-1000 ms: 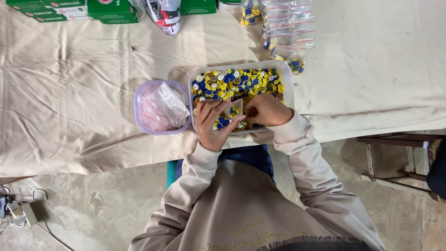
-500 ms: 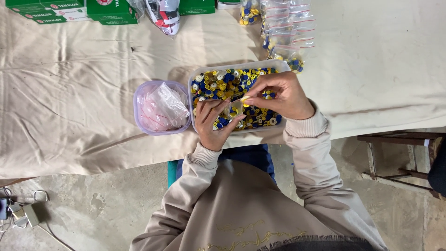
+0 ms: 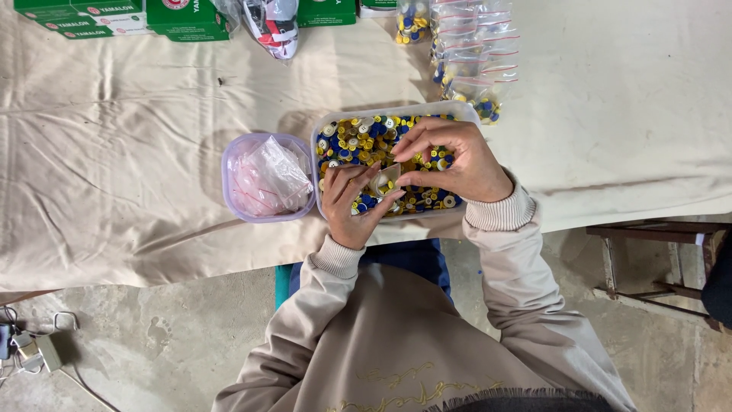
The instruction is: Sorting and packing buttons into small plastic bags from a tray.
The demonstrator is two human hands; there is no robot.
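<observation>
While sorting over the tub, both hands are working a small bag.
Left hand is gripping the bag; right hand is pinching buttons, which could be spilling if the bag is tipping.

Looks like a small packing workshop, plain and makeshift. Bare, stained concrete floor under a long table draped in beige cloth. Green cartons stacked along the far edge, filled little clear bags piled far right, a rough wooden stool at near right.
</observation>
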